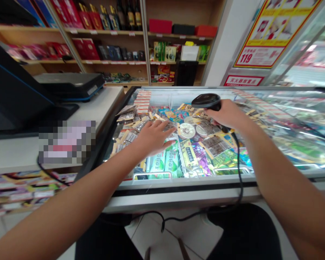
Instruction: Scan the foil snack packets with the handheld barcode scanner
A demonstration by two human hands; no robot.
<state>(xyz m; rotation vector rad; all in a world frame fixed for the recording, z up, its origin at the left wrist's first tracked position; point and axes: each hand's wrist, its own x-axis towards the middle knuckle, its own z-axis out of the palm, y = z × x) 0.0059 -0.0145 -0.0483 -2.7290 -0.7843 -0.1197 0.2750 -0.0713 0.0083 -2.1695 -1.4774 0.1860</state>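
Observation:
My right hand (230,115) is wrapped round the handle of a black barcode scanner (206,100), its head pointing left above the freezer. A black cable (240,169) hangs from the handle and runs down past the freezer's front edge. With fingers spread and nothing in them, my left hand (155,137) is over the left half of the glass-topped chest freezer (178,200); whether it touches the glass I cannot tell. Around both hands lie brown-and-clear packets (216,144), green-and-white packs (164,162), round white-lidded tubs (186,130) and a purple pack (202,157).
On the left, a white counter (105,108) bears a dark monitor or till (11,94), a flat black scale-like device (70,85) and a blurred-out item (67,142). Shelves (113,32) with bottles and boxes stand behind. A red-and-yellow poster (276,32) hangs at right.

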